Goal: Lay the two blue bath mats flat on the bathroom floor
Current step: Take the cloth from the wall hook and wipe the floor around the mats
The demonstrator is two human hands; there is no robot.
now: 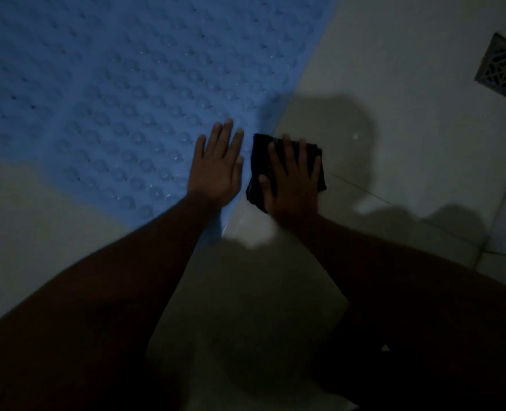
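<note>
Blue bath mat [121, 93] under left hand [217, 170] — flat, right hand [293, 176] beside.

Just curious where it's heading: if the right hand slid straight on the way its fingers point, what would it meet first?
Most likely the edge of the blue bath mat, after a little bare floor. The right hand presses flat on a dark cloth, fingers aimed toward that slanting edge.

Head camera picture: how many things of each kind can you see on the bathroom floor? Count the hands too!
Blue bath mat: 1
Black cloth: 1
Floor drain: 1
Hands: 2 (left hand flat on the mat, right hand pressing on the cloth)
Total: 5
</note>
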